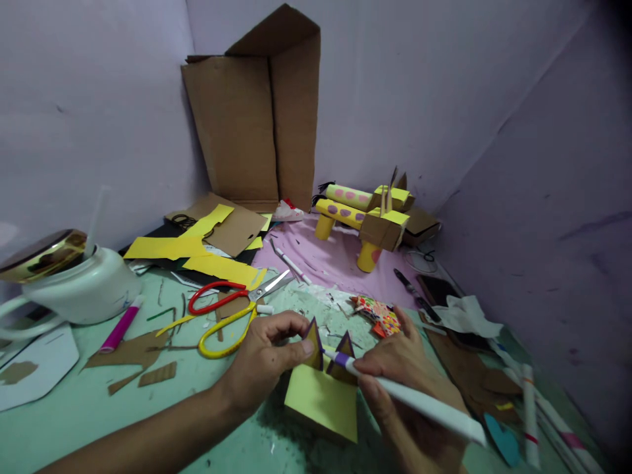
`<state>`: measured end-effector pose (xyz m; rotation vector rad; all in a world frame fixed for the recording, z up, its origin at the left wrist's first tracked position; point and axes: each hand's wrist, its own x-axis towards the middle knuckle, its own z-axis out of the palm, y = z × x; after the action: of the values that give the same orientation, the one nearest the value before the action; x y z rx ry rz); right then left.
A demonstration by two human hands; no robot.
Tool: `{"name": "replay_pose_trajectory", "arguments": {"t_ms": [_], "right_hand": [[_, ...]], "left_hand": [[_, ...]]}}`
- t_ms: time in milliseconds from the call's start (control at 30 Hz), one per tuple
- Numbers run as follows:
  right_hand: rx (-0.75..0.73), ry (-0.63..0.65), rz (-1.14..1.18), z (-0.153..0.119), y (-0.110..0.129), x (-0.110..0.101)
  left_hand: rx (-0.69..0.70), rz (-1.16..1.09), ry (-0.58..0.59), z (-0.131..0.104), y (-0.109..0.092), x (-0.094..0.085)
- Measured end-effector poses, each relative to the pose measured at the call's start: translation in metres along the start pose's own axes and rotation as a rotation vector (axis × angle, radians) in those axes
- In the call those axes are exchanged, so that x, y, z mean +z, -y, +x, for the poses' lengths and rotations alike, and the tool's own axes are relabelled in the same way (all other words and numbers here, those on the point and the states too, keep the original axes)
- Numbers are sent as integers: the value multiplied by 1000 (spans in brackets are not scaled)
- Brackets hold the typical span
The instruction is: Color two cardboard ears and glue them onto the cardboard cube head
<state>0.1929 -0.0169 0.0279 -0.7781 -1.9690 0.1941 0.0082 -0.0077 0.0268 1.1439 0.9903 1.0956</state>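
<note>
My left hand [266,359] pinches the left one of two pointed cardboard ears [314,342], whose edges are coloured purple. Both ears stand up from a small box [323,401] covered with pale yellow paper. In my right hand [409,382] is a white marker pen [419,398] with a purple collar; its tip meets or nearly meets the left ear's edge. The second ear [344,352] stands just behind the pen. Left of my left hand lie open scissors [251,296] with one red and one yellow handle. A patterned red and yellow packet [376,313] is beyond my right hand.
Two yellow spotted cardboard animals [365,220] stand at the back on a pink cloth [296,243]. A big cardboard box [237,125] leans in the corner. At left are a white teapot-like pot [93,286], a magenta marker [121,326] and yellow paper strips [168,247]. Markers [530,415] and cardboard scraps lie right.
</note>
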Motion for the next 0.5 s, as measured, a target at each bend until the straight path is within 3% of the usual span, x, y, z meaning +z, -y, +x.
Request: {"name": "replay_pose_trajectory", "arguments": {"t_ms": [367,500], "right_hand": [[-5,30,-2,1,2,-2],[76,-94,5,-4,1,-5]], "left_hand": [[-5,7,-13,-1,2,0],[-39,-38,5,-1,3,-3]]}}
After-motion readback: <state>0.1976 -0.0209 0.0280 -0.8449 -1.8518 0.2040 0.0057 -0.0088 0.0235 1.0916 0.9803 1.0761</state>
